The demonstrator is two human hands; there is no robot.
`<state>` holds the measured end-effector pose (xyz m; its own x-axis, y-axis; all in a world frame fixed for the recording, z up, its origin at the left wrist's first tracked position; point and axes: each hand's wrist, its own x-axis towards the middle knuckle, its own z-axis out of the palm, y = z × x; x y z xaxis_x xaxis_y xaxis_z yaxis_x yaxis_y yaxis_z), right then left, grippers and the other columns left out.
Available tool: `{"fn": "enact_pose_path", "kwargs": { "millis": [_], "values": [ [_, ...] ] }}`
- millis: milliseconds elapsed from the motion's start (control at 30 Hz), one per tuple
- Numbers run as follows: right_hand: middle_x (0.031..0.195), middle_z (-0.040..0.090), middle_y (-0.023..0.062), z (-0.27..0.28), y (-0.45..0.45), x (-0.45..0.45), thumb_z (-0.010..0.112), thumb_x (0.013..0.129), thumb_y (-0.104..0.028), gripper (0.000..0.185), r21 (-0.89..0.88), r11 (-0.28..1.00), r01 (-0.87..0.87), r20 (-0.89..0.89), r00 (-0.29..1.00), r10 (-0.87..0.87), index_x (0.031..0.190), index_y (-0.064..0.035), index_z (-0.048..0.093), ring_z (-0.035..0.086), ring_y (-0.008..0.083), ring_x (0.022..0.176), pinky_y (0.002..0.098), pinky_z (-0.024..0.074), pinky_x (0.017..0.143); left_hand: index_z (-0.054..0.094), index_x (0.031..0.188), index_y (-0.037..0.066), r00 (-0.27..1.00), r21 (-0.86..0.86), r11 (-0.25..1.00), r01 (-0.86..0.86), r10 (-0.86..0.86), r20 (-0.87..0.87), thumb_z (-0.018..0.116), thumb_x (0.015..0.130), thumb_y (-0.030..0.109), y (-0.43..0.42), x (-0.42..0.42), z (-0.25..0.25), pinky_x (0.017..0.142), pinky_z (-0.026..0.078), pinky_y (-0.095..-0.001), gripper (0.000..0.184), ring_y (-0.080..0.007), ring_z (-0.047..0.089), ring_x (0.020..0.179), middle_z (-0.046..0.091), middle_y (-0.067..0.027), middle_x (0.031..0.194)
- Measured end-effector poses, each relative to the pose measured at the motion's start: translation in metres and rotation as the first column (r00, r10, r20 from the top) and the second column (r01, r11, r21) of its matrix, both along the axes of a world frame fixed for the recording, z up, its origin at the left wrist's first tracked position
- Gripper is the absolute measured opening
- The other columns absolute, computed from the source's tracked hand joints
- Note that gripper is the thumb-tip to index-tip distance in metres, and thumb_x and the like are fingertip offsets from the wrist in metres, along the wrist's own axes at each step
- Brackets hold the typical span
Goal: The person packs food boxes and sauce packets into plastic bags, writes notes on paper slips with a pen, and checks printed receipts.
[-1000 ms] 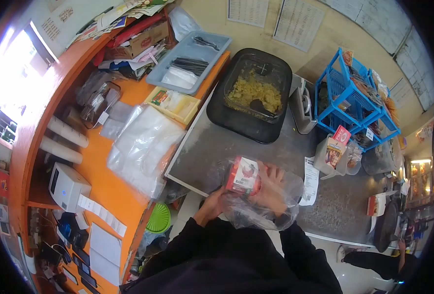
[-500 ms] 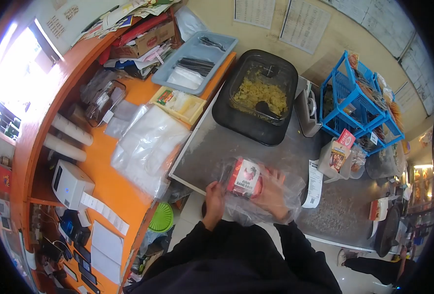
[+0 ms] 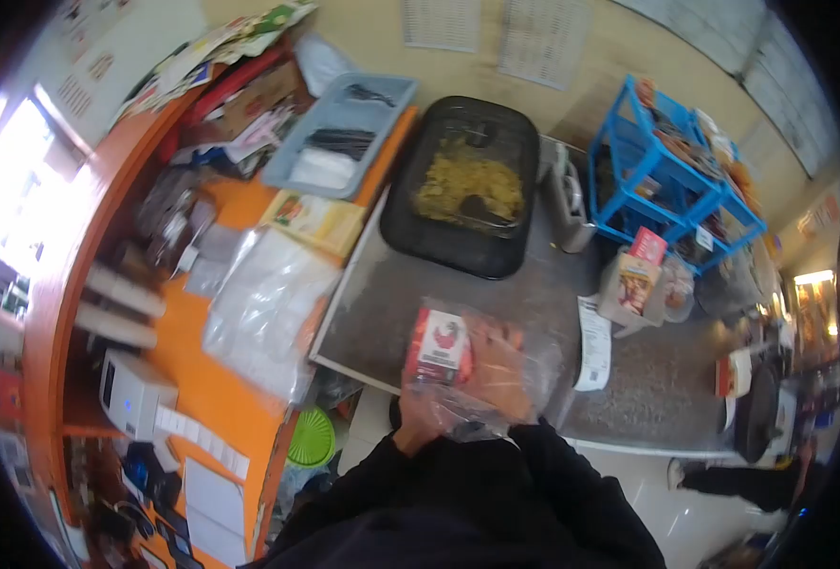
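A red food box (image 3: 439, 343) with a white rooster label sits inside a clear plastic bag (image 3: 541, 358) at the front edge of the metal counter. My right hand (image 3: 498, 381) reaches into the bag and grips the box's right side, with the film around its wrist. At the near left corner, my left hand (image 3: 422, 415) is closed on the bag beside the box; its fingertips are blurred and partly hidden. Beyond the box lies a black tray (image 3: 396, 248) with a clear container of yellow food (image 3: 467, 185). A printed receipt (image 3: 593, 346) is to the right.
A stack of clear plastic bags (image 3: 273, 303) covers part of the orange counter (image 3: 178, 356) at left, near a light-blue tray (image 3: 276, 171). Blue shelves (image 3: 647, 161) and a carton holder (image 3: 628, 289) stand at right. Another person's leg (image 3: 738, 482) shows at lower right.
The box, bag and both hands have shifted left and nearer the counter's front left corner. My left hand has come closer under the box's near side. The view has turned slightly.
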<state>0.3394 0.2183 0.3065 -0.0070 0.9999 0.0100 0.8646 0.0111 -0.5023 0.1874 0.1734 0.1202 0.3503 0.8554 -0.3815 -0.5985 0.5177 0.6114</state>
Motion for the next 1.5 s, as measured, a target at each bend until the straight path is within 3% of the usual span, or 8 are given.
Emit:
{"fn": "enact_pose_path", "kwargs": {
  "millis": [200,267,533,600,833,1067,1167,1500],
  "values": [
    [0.143,0.039,0.0173,-0.067,0.005,0.018,0.077,0.061,-0.039,0.092,0.212,0.977,-0.023,0.045,0.999,0.014,0.141,-0.0121,0.042,0.034,0.0382,0.133,0.0544,0.0318,0.106,0.043,0.128,0.006,0.999,-0.076,0.997,0.029,-0.032,-0.042,0.042,0.095,0.053,0.009,-0.032,0.034,0.081,0.05,-0.0477,0.058,-0.0296,0.056,0.105,0.055,-0.0111,0.11],
    [0.143,0.038,0.0171,-0.079,-0.001,0.026,0.074,0.068,-0.044,0.088,0.254,0.967,-0.002,0.107,0.994,-0.026,0.143,-0.0147,0.039,0.033,0.0426,0.133,0.0537,0.0319,0.105,0.041,0.128,0.002,0.673,0.199,0.94,-0.275,0.337,-0.658,0.047,0.091,0.057,0.006,-0.035,0.051,0.087,0.047,-0.0463,0.067,-0.0283,0.05,0.111,0.049,-0.0115,0.12],
    [0.138,0.045,0.0171,-0.128,-0.096,0.065,0.06,0.077,-0.013,0.051,0.517,0.836,0.185,0.157,0.939,-0.305,0.128,-0.019,0.058,0.041,0.0367,0.125,0.0507,0.04,0.09,0.05,0.124,0.007,0.221,0.486,0.222,0.845,0.683,-0.696,0.071,0.081,0.035,0.034,0.093,0.184,0.087,0.043,-0.0413,0.055,-0.0296,0.053,0.104,0.054,-0.013,0.11],
    [0.124,0.054,0.0166,-0.11,-0.1,0.089,0.059,0.077,-0.008,0.051,0.211,0.905,0.37,0.137,0.905,-0.402,0.127,-0.0183,0.058,0.05,0.035,0.113,0.0486,0.0434,0.084,0.056,0.116,0.007,0.208,0.408,0.434,0.804,0.437,-0.875,0.071,0.08,0.03,0.042,0.089,0.139,0.083,0.046,-0.0398,0.046,-0.0325,0.056,0.097,0.059,-0.0134,0.106],
    [0.08,0.066,0.0164,0.076,-0.024,0.14,0.057,0.084,-0.003,0.043,0.23,0.973,0.029,-0.531,0.841,0.101,0.125,-0.0129,0.055,0.062,0.0378,0.071,0.0444,0.0494,0.064,0.059,0.09,0.002,0.703,0.532,0.833,0.15,0.289,-0.65,0.058,0.086,0.005,0.125,0.008,0.248,0.07,0.049,-0.0263,0.005,-0.0111,0.061,0.074,0.065,-0.005,0.083],
    [0.086,0.066,0.0142,0.161,0.03,0.108,0.064,0.085,-0.014,0.038,0.303,0.941,-0.148,-0.063,0.982,0.175,0.123,-0.0121,0.055,0.063,0.0361,0.07,0.0465,0.049,0.061,0.058,0.093,0.002,0.629,0.725,0.664,-0.182,0.646,-0.433,0.053,0.085,-0.004,0.142,-0.046,0.289,0.065,0.048,-0.0244,0.011,-0.011,0.058,0.073,0.06,-0.0032,0.082],
    [0.086,0.065,0.0135,0.188,0.054,0.091,0.065,0.085,-0.019,0.037,0.011,0.931,-0.365,-0.042,0.93,0.365,0.12,-0.0104,0.057,0.064,0.0354,0.073,0.046,0.0495,0.063,0.056,0.09,0.001,0.295,0.799,0.566,0.204,0.743,-0.601,0.051,0.078,-0.013,0.149,-0.067,0.261,0.059,0.047,-0.0219,0.019,-0.0094,0.056,0.075,0.058,-0.0029,0.088],
    [0.092,0.068,0.0143,0.017,0.449,-0.14,0.07,0.079,-0.019,0.018,0.067,0.856,-0.512,0.188,0.849,0.493,0.094,-0.0095,0.069,0.065,0.0342,0.092,0.0444,0.0522,0.08,0.055,0.112,0.002,0.911,0.562,0.733,0.383,-0.199,-0.361,0.058,0.092,0.003,0.113,-0.08,0.228,0.093,0.044,-0.0294,0.02,-0.0156,0.055,0.107,0.056,-0.007,0.106]
  ]
}}
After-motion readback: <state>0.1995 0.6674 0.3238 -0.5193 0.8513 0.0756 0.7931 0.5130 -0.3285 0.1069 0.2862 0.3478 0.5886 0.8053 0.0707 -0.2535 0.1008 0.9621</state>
